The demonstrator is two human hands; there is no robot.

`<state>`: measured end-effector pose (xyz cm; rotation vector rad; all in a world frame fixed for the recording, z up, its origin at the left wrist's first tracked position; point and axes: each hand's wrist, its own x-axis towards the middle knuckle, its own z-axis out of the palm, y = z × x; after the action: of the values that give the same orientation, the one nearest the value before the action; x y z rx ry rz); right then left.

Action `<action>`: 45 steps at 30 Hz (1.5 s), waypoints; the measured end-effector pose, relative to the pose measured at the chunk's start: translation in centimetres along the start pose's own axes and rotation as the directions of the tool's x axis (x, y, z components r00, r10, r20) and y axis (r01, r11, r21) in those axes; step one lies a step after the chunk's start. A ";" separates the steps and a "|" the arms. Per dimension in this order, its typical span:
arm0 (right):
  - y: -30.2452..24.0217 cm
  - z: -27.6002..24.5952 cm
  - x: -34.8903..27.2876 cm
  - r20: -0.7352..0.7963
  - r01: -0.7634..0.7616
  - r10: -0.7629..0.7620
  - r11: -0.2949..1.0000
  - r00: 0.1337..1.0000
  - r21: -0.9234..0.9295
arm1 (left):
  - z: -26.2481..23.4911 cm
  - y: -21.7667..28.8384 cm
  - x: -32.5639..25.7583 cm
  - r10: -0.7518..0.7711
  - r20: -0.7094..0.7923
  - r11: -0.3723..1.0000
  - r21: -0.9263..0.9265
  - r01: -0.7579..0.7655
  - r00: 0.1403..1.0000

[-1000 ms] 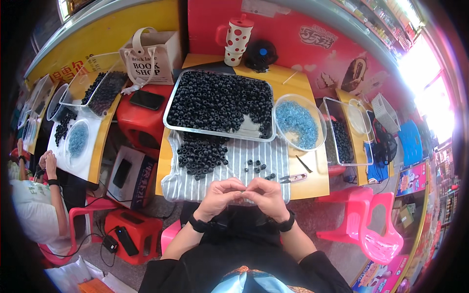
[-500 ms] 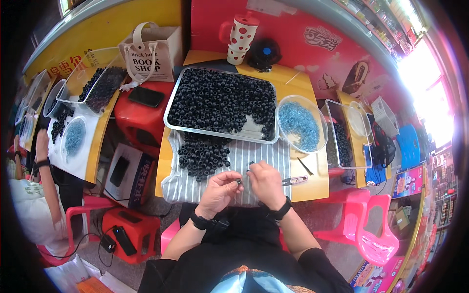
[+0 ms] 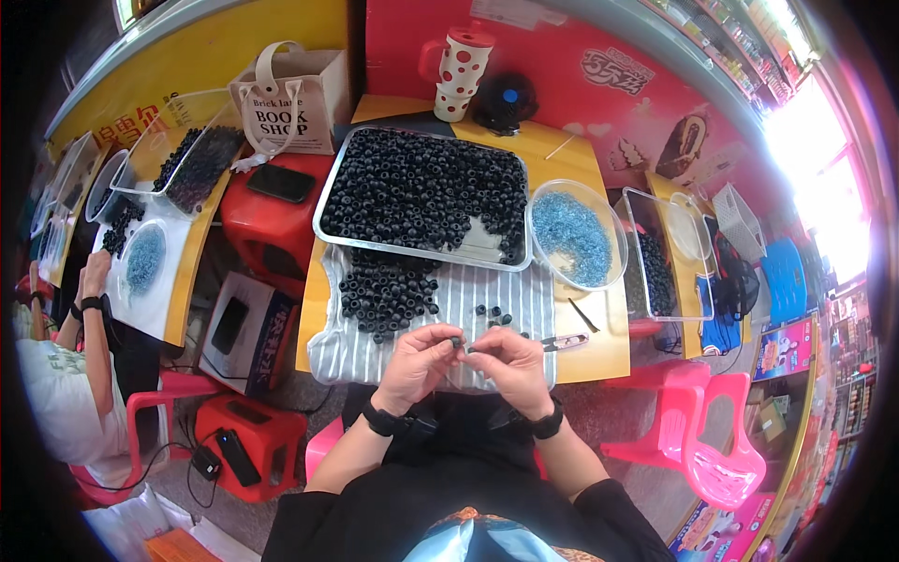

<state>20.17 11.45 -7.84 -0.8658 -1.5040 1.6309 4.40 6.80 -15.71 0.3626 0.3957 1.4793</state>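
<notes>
Low over the striped cloth (image 3: 524, 300), my two hands meet with their fingertips almost touching. Between thumb and fingers, my left hand (image 3: 419, 361) pinches a small round black piece (image 3: 457, 343). My right hand (image 3: 512, 363) is closed in a pinch beside it; what it holds is too small to make out. A pile of black pieces (image 3: 384, 298), ring-shaped with hollow middles, lies on the cloth beyond my left hand. Several loose black pieces (image 3: 493, 315) lie just beyond my right hand. Small metal snips (image 3: 567, 343) rest to its right.
A clear tray (image 3: 421, 259) full of black pieces stands beyond the cloth. Right of it are a round tub (image 3: 620, 267) of pale blue bits and dark tweezers (image 3: 583, 316). A dotted tumbler (image 3: 463, 75) and black fan (image 3: 506, 103) stand behind. Another person (image 3: 70, 393) works at left.
My right hand has come from the loose black pieces beyond it to my left fingertips, uncovering those pieces. My left hand still pinches its black piece. The other person's hand has shifted slightly.
</notes>
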 end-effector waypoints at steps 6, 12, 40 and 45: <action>1.8 0.2 -0.2 -0.037 0.097 -0.101 0.990 0.994 -0.103 | -0.1 -0.2 0.0 0.016 0.025 0.998 0.062 -0.018 1.000; 2.5 -0.4 0.0 0.016 0.129 -0.129 0.959 0.991 -0.252 | -0.3 -0.2 0.0 0.009 0.090 0.995 0.096 -0.018 0.996; -3.0 -10.2 -0.5 -0.350 0.087 -0.237 0.915 0.906 -0.393 | 0.8 0.8 0.0 -0.191 0.091 0.977 0.110 0.181 0.977; -8.6 -21.9 1.4 -0.457 -0.083 -0.576 0.558 0.678 -0.826 | 0.4 0.4 0.3 -0.162 0.126 0.982 0.119 0.147 0.979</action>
<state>39.12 23.82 -1.14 -1.4281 -1.6397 0.1639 4.30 7.10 -15.15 0.5053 0.3883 1.2767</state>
